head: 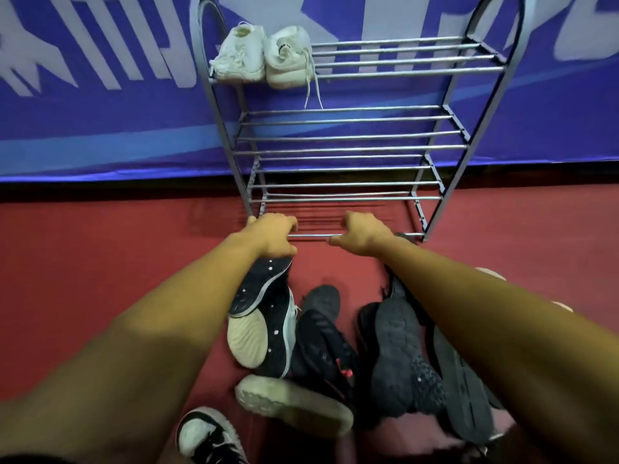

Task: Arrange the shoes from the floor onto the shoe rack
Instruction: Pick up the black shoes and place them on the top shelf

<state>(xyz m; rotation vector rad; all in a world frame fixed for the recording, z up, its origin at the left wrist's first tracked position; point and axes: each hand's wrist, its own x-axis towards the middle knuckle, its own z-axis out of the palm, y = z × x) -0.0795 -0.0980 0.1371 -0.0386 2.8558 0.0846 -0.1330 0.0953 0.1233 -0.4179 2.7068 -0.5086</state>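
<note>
The grey metal shoe rack [351, 120] stands against the wall with several barred shelves. A pair of white sneakers [264, 56] sits at the left of its top shelf, laces hanging down. My left hand [273, 236] and my right hand [361, 233] are both closed around the rack's lowest front bar [315, 235], a little apart. Under my arms shoes lie in a heap on the floor: a navy shoe with a white sole [264, 316], a black shoe [323, 333], a dark grey shoe sole-up [398, 356], a pale sole [294, 406] and a black-and-white sneaker [207, 437].
The floor is red carpet [117, 236]. A blue banner with pale lettering [100, 95] covers the wall behind the rack. The rack's curved side frames [482, 95] rise on both sides. Another dark shoe [465, 390] lies partly under my right forearm.
</note>
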